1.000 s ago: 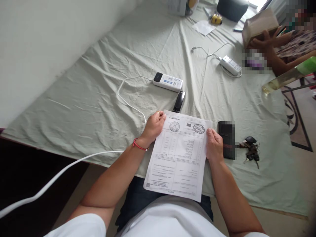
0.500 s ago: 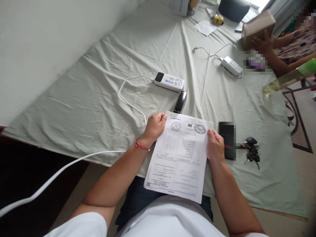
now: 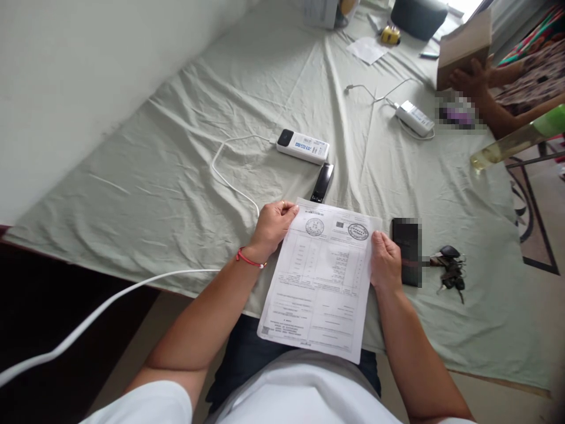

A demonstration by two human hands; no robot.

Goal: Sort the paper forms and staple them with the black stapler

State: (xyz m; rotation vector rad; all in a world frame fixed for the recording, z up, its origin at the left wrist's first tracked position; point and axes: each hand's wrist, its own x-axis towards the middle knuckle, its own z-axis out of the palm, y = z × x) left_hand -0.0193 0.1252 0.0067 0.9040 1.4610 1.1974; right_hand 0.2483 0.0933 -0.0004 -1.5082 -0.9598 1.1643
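Note:
A white printed sheet of paper (image 3: 320,282) with two round stamps hangs between my hands at the table's near edge, its print upside down to me. My left hand (image 3: 274,228), a red string on the wrist, pinches its upper left edge. On the upper right edge, my right hand (image 3: 386,259) grips it with the thumb on top. Just beyond the sheet lies a black stapler-like object (image 3: 322,182), its near end close to the paper. A white power bank (image 3: 302,146) with a cable sits behind that. Right of my right hand is a black wallet-like object (image 3: 405,250), partly blurred.
Keys (image 3: 451,268) lie at the right on the green tablecloth (image 3: 176,176). Farther back are a second white power bank (image 3: 415,118), a yellow tape measure (image 3: 390,35) and a bottle (image 3: 507,141). Another person's hands hold a brown cardboard box (image 3: 465,50). A white cable (image 3: 88,321) crosses at left.
My left hand has shifted slightly left along the sheet's edge, its grip kept. The paper stays nearly still. The other person's box has tilted more upright.

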